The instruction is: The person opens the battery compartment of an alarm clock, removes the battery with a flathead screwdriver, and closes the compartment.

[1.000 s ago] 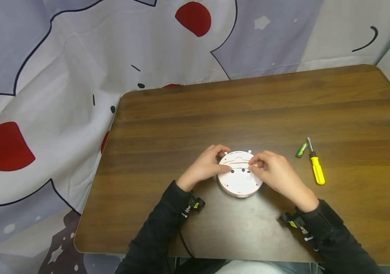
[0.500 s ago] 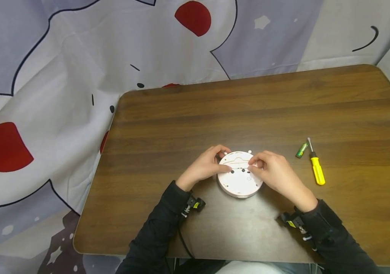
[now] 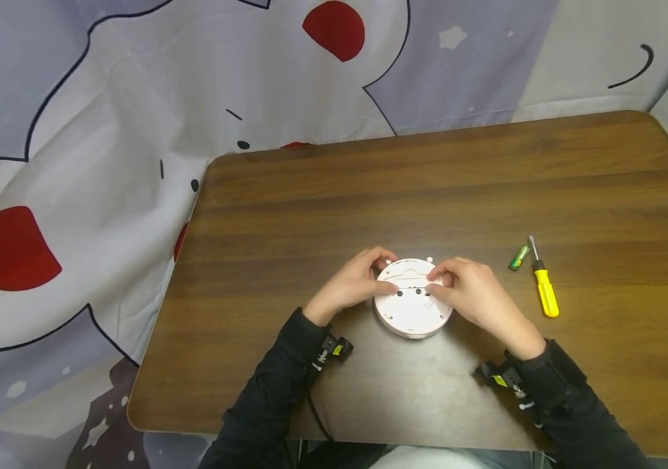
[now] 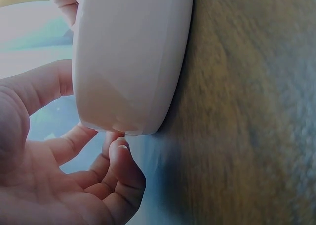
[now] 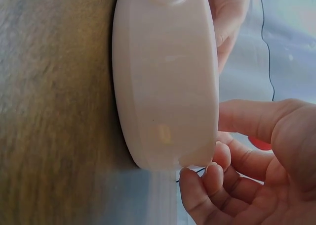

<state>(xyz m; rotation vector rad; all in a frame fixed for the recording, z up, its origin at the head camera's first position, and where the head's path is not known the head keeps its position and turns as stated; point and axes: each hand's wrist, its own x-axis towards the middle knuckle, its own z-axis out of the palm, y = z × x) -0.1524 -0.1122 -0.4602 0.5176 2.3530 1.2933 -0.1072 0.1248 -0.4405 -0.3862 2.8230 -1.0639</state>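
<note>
A round white plastic device (image 3: pixel 413 316) lies flat on the table, its back facing up, with a lid outline, several dark holes and small knobs at its far rim. My left hand (image 3: pixel 354 282) grips its left side, thumb on the back and fingers bent round the far rim. From the right, my right hand (image 3: pixel 470 293) holds it too, thumb pressing the back near the lid line. Its curled fingers (image 5: pixel 197 188) meet the far edge in the right wrist view. The left wrist view shows the device's smooth side wall (image 4: pixel 131 62) standing close on the wood.
To the right on the brown wooden table (image 3: pixel 334 195) lie a green battery (image 3: pixel 519 257) and a screwdriver (image 3: pixel 546 290) with a yellow handle, tip pointing away. A patterned curtain (image 3: pixel 123 117) hangs behind the table and along its left side.
</note>
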